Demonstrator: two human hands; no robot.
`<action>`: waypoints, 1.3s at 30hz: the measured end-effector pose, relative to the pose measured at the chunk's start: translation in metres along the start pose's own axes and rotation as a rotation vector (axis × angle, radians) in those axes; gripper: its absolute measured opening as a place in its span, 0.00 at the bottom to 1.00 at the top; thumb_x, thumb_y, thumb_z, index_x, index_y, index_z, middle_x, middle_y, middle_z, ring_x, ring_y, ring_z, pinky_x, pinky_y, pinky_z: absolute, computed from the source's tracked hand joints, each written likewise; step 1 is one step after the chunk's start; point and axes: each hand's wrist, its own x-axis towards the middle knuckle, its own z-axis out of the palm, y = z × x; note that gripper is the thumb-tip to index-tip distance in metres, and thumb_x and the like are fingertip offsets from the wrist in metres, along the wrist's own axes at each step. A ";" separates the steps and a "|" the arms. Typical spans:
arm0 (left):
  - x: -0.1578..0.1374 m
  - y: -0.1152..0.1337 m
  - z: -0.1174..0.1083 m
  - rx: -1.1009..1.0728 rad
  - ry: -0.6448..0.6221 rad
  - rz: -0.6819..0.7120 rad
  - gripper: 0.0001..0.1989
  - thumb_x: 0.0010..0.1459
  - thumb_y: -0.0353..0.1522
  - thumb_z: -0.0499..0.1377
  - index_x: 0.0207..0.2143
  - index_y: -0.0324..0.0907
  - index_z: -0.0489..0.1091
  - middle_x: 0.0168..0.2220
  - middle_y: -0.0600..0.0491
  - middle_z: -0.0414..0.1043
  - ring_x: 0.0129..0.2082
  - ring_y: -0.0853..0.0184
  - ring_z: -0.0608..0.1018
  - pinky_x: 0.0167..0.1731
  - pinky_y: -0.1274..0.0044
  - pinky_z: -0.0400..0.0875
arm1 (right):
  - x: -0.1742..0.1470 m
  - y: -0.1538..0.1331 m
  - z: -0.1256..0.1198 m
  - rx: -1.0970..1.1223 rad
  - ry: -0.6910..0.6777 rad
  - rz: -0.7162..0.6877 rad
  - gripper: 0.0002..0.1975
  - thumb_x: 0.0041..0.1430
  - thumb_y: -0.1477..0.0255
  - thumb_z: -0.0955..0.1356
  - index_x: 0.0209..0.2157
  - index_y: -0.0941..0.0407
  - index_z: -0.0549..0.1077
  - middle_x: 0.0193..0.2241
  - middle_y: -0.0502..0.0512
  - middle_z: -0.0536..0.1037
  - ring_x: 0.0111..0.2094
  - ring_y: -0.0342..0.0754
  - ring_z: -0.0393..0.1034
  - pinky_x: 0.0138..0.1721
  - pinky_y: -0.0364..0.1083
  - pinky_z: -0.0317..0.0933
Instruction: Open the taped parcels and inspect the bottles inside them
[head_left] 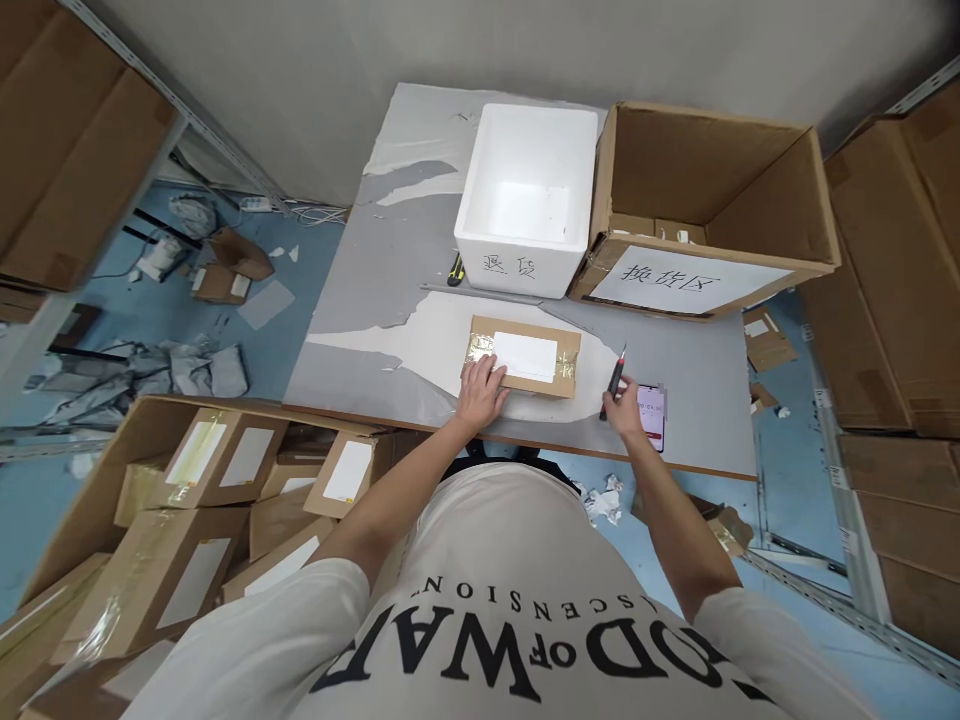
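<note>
A small taped cardboard box [566, 352] with a white label on top lies on the table. My left hand [481, 393] rests on the near left corner of this box, fingers spread over its top and label edge. To the right of the box, my right hand [622, 408] is closed around a craft knife [615, 378] with a black and red handle. Its thin tip points up and away from me, apart from the box. A phone [651, 415] with a lit screen lies right beside my right hand.
Behind the box stand a white foam bin [521, 268] and a large open carton [697, 285], both with handwriting. A yellow and black cutter [456, 268] lies left of the bin. At lower left, a big carton [225, 403] holds several parcels. Shelves with boxes [885, 270] flank the table.
</note>
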 end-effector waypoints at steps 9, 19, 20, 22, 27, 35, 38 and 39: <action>-0.005 -0.007 0.003 -0.003 0.004 0.041 0.21 0.61 0.34 0.52 0.57 0.42 0.63 0.62 0.41 0.58 0.65 0.54 0.57 0.60 0.59 0.54 | -0.008 -0.161 -0.045 -0.286 -0.321 -0.893 0.29 0.65 0.68 0.55 0.67 0.48 0.45 0.58 0.59 0.65 0.51 0.55 0.66 0.47 0.53 0.62; -0.004 -0.008 0.010 0.014 0.014 0.023 0.24 0.60 0.37 0.53 0.58 0.41 0.61 0.63 0.42 0.57 0.65 0.55 0.56 0.62 0.59 0.51 | 0.009 -0.209 -0.011 -0.813 -0.501 -1.059 0.35 0.62 0.81 0.56 0.67 0.44 0.44 0.49 0.59 0.72 0.39 0.50 0.71 0.34 0.43 0.56; -0.004 -0.008 0.010 0.012 0.016 0.022 0.24 0.60 0.37 0.53 0.58 0.41 0.62 0.63 0.41 0.57 0.65 0.55 0.56 0.62 0.59 0.51 | 0.008 -0.209 -0.010 -0.837 -0.490 -1.059 0.35 0.61 0.82 0.56 0.67 0.44 0.44 0.49 0.59 0.72 0.39 0.49 0.72 0.34 0.43 0.56; -0.004 -0.008 0.009 0.006 0.019 0.020 0.23 0.61 0.37 0.53 0.58 0.41 0.62 0.63 0.41 0.58 0.65 0.55 0.57 0.61 0.59 0.52 | 0.007 -0.210 -0.009 -0.878 -0.470 -1.055 0.36 0.61 0.82 0.55 0.67 0.44 0.44 0.50 0.60 0.71 0.37 0.49 0.72 0.34 0.44 0.57; -0.003 -0.008 0.009 -0.017 0.004 0.003 0.22 0.61 0.35 0.52 0.57 0.42 0.63 0.62 0.42 0.59 0.65 0.56 0.57 0.61 0.59 0.53 | 0.001 -0.216 -0.010 -0.941 -0.445 -1.051 0.34 0.62 0.81 0.57 0.66 0.44 0.45 0.51 0.61 0.71 0.37 0.48 0.73 0.35 0.44 0.58; -0.003 -0.008 0.014 -0.017 -0.007 -0.025 0.19 0.61 0.35 0.51 0.54 0.42 0.65 0.61 0.42 0.61 0.64 0.56 0.59 0.61 0.59 0.53 | 0.000 -0.218 -0.016 -1.067 -0.452 -1.019 0.32 0.62 0.79 0.58 0.66 0.48 0.50 0.46 0.64 0.74 0.38 0.52 0.74 0.34 0.45 0.59; -0.003 -0.009 0.017 -0.006 -0.004 -0.029 0.19 0.62 0.35 0.51 0.55 0.43 0.65 0.61 0.42 0.62 0.64 0.56 0.60 0.60 0.58 0.54 | 0.003 -0.216 -0.024 -1.045 -0.493 -1.012 0.32 0.62 0.79 0.58 0.66 0.44 0.50 0.48 0.63 0.73 0.38 0.52 0.73 0.35 0.46 0.58; -0.003 -0.009 0.017 -0.001 -0.004 -0.026 0.19 0.62 0.35 0.51 0.55 0.43 0.65 0.61 0.42 0.62 0.64 0.56 0.60 0.60 0.58 0.55 | 0.004 -0.214 -0.029 -1.040 -0.497 -0.996 0.33 0.62 0.79 0.59 0.65 0.44 0.50 0.47 0.62 0.73 0.38 0.52 0.73 0.35 0.46 0.58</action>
